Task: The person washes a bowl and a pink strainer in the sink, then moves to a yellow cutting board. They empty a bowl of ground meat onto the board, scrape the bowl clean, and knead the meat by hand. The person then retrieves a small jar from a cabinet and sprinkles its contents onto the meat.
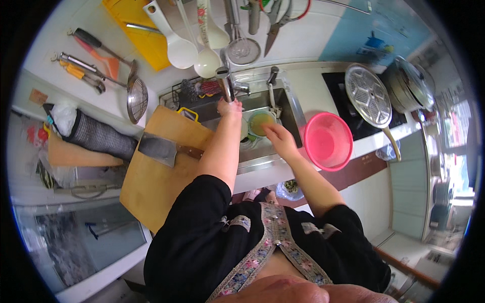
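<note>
My left hand reaches into the far left part of the metal sink, just below the spout of the chrome faucet. The spout covers part of its fingers, so their grip does not show. To the right, my right hand is closed at the near right rim of a small round bowl with a yellow-green inside. This bowl is over the sink basin. Some pale dishes lie in the basin beside and below it, partly hidden by my left forearm.
A cleaver lies on the wooden cutting board at the left. Right of the sink is a pink basin. A perforated steamer tray rests over the black stove. Ladles and scissors hang above.
</note>
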`<state>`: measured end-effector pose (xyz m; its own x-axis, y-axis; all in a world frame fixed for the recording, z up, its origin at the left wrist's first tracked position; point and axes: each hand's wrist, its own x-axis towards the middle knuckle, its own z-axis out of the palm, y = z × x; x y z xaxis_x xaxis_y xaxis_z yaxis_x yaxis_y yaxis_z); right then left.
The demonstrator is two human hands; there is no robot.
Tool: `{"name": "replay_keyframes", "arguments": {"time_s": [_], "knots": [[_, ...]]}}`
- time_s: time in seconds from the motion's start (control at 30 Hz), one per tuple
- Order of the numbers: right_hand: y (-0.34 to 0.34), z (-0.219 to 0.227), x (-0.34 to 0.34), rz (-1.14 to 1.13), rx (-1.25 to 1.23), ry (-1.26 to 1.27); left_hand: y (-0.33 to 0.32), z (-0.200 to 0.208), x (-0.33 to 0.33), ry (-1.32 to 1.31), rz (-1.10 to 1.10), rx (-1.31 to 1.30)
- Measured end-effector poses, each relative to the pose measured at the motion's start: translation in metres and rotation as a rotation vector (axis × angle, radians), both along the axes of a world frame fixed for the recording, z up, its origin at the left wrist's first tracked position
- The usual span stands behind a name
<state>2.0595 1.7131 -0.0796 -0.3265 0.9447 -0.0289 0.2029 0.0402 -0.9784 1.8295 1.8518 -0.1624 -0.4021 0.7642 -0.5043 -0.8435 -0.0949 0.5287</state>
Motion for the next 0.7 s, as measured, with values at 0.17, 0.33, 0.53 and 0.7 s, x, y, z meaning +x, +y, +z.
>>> {"name": "replay_keyframes", "arguments": {"time_s": [0.17,0.33,0.53,0.7], "knots": [[0.07,-0.038,-0.135,-0.032,0.125,0.273,-0.042,0.042,0.013,0.323,-0.053,0.023],[0.092,-0.064,-0.175,0.3,0.051,0.158,-0.082,0.031,0.003,-0.06,0.064,0.111],[0.148,-0.115,-0.172,0.477,0.143,-0.252,-0.057,0.037,0.026,-0.027,0.18,0.01],[0.109,-0.024,-0.146,0.045,-0.604,0.169,-0.056,-0.004,0.04,0.063,0.147,0.012]]}}
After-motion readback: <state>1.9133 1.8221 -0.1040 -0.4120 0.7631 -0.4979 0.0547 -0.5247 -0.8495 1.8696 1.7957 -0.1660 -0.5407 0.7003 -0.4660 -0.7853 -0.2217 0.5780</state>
